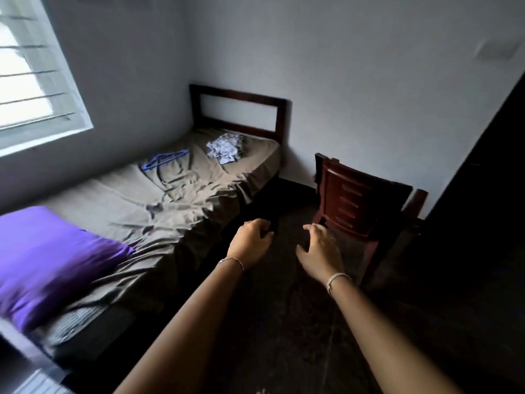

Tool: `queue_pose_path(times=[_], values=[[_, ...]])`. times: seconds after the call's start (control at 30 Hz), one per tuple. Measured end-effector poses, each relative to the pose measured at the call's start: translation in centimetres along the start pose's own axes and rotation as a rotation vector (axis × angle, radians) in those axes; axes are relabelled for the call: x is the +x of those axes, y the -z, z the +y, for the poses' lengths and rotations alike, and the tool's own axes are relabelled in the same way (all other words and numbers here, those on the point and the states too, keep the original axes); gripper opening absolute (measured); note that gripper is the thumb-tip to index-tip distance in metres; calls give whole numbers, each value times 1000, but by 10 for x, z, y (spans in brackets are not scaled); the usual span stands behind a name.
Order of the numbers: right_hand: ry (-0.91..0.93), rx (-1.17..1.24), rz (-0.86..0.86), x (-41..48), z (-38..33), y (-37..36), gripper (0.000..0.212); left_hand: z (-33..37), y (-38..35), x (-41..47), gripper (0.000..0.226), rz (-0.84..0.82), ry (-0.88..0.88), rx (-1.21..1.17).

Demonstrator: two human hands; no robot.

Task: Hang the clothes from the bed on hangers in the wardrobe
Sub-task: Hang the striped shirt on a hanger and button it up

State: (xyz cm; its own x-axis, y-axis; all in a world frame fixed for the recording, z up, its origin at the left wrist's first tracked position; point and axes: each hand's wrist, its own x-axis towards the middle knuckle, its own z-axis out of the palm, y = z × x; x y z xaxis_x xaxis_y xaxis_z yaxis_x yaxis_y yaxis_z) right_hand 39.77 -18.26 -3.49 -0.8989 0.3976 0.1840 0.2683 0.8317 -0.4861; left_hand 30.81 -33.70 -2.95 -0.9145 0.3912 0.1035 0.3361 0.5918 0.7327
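Both hands are held out over the dark floor (270, 322) beside the bed (127, 200). The left hand (250, 240) has loosely curled fingers and nothing in its grip; the right hand (321, 251) is spread, its grip empty. A purple pillow (54, 251) lies near left. Farther along the bed lie a blue hanger (164, 160) and, by the headboard (238, 95), crumpled pale clothes (224, 149).

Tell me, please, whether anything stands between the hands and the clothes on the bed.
Nothing visible does: from the left hand and right hand, only rumpled sheet leads to the clothes; the hangers lie aside.
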Motion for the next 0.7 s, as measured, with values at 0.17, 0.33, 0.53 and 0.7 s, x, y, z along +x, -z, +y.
queue_pose_path(times=[0.17, 0.33, 0.53, 0.7], values=[[101, -37, -114, 117, -16, -51, 55, -37, 15, 106, 25, 31, 57, 125], [161, -62, -172, 232, -30, -84, 56, -75, 29, 203, 22, 84, 173, 90], [187, -72, -219, 363, -49, -136, 56, -120, 37, 325, 19, 162, 222, -28], [201, -51, -231, 486, -72, -196, 56, -175, 42, 451, 22, 170, 241, -114]])
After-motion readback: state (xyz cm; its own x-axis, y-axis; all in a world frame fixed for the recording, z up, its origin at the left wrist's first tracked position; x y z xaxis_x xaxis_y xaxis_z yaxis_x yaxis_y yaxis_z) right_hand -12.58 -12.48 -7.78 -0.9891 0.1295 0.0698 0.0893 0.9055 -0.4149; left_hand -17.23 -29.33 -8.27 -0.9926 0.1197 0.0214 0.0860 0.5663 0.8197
